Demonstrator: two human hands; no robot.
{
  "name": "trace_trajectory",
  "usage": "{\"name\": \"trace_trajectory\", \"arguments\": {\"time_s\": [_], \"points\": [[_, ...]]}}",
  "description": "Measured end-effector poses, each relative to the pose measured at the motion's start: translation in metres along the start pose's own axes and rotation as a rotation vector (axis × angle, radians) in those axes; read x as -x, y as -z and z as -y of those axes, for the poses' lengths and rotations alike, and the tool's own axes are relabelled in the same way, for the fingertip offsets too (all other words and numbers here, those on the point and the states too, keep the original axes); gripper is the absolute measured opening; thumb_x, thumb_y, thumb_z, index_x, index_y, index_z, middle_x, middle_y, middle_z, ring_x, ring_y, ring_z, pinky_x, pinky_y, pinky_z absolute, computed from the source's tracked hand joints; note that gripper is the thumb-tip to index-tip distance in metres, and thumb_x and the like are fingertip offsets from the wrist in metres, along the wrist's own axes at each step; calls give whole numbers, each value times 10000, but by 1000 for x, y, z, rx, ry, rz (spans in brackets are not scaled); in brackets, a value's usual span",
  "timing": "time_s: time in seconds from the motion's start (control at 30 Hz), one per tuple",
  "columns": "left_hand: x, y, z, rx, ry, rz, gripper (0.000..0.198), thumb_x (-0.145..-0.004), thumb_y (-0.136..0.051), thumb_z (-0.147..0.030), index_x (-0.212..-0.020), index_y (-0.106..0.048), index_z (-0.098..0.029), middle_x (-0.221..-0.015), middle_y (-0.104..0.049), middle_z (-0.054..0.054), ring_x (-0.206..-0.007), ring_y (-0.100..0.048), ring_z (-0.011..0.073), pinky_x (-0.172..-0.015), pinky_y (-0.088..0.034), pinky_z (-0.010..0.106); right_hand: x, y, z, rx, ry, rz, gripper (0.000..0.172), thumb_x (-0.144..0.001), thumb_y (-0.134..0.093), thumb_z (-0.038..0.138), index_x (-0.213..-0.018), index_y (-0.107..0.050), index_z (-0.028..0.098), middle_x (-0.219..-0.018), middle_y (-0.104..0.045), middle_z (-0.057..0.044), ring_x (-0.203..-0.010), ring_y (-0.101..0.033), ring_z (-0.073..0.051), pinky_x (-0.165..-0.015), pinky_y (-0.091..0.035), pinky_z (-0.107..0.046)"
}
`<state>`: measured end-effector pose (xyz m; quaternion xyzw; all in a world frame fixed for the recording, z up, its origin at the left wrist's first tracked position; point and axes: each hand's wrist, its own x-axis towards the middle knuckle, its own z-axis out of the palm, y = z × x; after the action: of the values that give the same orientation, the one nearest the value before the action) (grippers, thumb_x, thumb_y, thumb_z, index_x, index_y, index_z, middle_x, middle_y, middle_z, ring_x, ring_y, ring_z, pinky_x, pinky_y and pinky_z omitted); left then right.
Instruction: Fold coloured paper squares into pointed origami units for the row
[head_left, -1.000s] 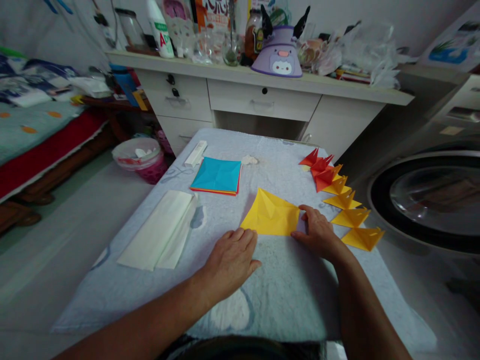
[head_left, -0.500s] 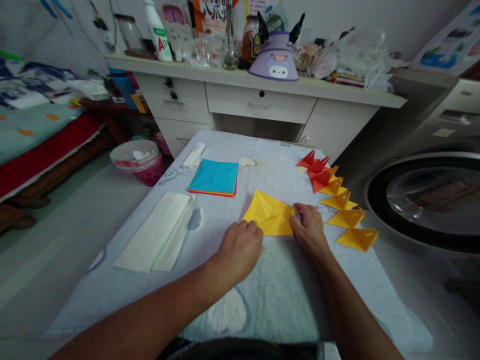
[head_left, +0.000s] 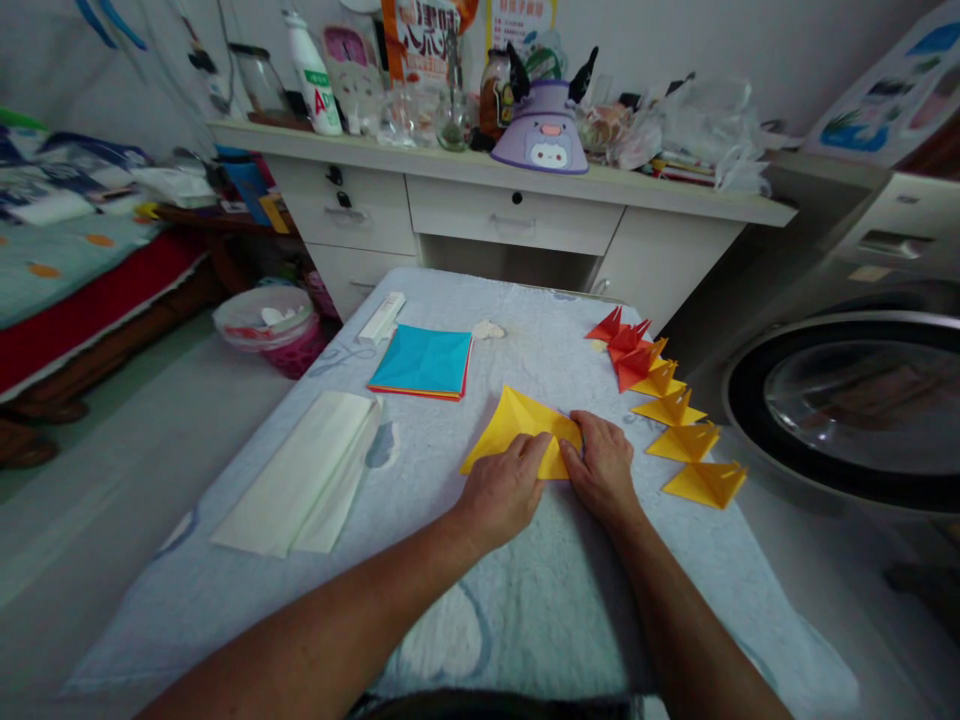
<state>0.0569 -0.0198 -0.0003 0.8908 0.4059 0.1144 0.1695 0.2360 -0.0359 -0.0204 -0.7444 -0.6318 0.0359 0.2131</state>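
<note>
A creased yellow sheet of origami paper point(head_left: 495, 432) lies partly folded on the cloth-covered table. My left hand point(head_left: 504, 490) is over its middle, fingers closed together and pressing on the paper. At the paper's right edge, my right hand point(head_left: 604, 462) pinches it between thumb and fingers. Right of that hand runs a slanting row of folded paper pieces: yellow ones point(head_left: 705, 484) nearer me and red ones point(head_left: 628, 352) farther off. Beyond the sheet to the left sits a stack of square paper point(head_left: 424, 360), blue on top with red and yellow edges below.
A folded pale paper or cloth point(head_left: 307, 475) lies on the table's left side, with a small white box point(head_left: 382, 318) behind it. White drawers point(head_left: 517, 215) stand beyond the table. A washing machine point(head_left: 847, 400) is at right, a pink bin point(head_left: 270, 325) at left.
My left hand has slid right, from the paper's lower left corner onto its middle. My right hand still grips the right edge. The whole view has shifted slightly.
</note>
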Motion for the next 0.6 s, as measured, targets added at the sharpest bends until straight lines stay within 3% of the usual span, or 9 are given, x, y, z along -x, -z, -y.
{"name": "trace_trajectory", "arguments": {"time_s": [0.6], "points": [[5,-6,5,92,-16,-70,525,-871,-518,-206,-1370,-357,-221,-1320,-535,66,-1129,-583,215,-918,-523,366,-1,-1,-1,-10,-20,3,431,-892,-475,397,-1269,-526,195,-1274,-597,-109,-1153,-488,-296,-951,-337,-455]]}}
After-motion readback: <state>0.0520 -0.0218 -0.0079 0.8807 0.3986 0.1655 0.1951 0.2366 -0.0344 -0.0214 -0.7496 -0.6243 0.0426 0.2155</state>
